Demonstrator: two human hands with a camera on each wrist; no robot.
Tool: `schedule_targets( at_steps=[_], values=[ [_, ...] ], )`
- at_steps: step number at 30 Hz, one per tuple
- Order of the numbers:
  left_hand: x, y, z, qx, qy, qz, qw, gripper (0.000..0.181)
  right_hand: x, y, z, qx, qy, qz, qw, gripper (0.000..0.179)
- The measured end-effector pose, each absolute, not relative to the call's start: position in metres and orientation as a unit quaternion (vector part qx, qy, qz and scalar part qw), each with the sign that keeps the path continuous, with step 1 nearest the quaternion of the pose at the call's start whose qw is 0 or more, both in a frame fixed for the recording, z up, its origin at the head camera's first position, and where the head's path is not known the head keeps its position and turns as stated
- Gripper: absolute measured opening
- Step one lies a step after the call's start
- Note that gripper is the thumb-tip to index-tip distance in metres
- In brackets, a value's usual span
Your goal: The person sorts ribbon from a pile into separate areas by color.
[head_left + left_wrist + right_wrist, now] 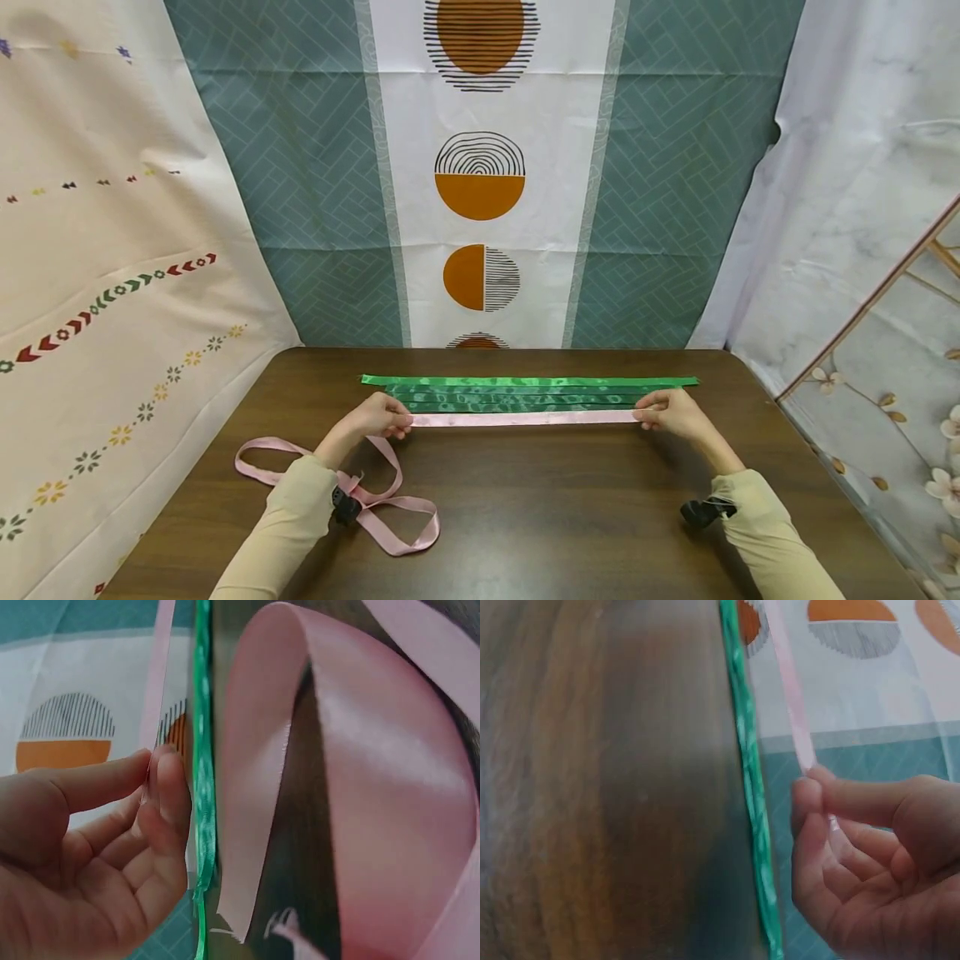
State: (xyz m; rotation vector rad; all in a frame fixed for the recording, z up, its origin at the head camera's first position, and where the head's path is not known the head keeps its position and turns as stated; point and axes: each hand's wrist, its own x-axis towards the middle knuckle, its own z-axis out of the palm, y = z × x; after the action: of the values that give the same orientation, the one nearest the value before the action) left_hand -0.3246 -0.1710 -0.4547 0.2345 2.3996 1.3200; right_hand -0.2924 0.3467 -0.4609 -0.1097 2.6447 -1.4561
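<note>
A strip of pink ribbon [525, 419] is stretched straight from side to side between both hands. My left hand [380, 415] pinches its left end between thumb and fingers, and my right hand [670, 412] pinches the right end the same way. In the wrist views the pink strip appears held up off the tabletop. Just beyond it, several green ribbon strips [525, 392] lie side by side across the table, the farthest one brighter and longer. By my left forearm, a looped length of pink ribbon [408, 546] lies loosely on the table, partly hidden under the wrist.
The dark brown wooden table [540, 517] ends at a back edge against a patterned teal and white curtain [480, 108]. Light printed cloths hang at the left and right sides. A black wrist camera [705, 512] is strapped to the right wrist.
</note>
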Motion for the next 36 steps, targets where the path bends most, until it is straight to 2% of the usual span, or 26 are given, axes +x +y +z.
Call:
schedule_targets(
  at_steps=[7, 14, 21, 27, 36],
  values=[
    [-0.326, -0.164, -0.459, 0.046, 0.897, 0.415, 0.145, 0.018, -0.296, 0.35, -0.468, 0.027, 0.9, -0.43, 0.064, 0.023],
    [-0.327, -0.162, -0.462, 0.044, 0.908, 0.39, 0.146, 0.019, -0.301, 0.353, -0.473, 0.06, 0.928, -0.362, 0.066, 0.023],
    [-0.332, -0.159, -0.472, 0.016, 0.927, 0.357, 0.116, 0.026, -0.306, 0.352, -0.478, 0.068, 0.941, -0.327, 0.056, 0.022],
    [-0.336, -0.157, -0.475, 0.01, 0.934, 0.343, 0.095, 0.032, -0.308, 0.354, -0.479, 0.081, 0.94, -0.327, 0.056, 0.024],
    [-0.34, -0.157, -0.477, -0.022, 0.937, 0.336, 0.091, 0.033, -0.314, 0.357, -0.482, 0.093, 0.93, -0.35, 0.062, 0.024]
  ],
)
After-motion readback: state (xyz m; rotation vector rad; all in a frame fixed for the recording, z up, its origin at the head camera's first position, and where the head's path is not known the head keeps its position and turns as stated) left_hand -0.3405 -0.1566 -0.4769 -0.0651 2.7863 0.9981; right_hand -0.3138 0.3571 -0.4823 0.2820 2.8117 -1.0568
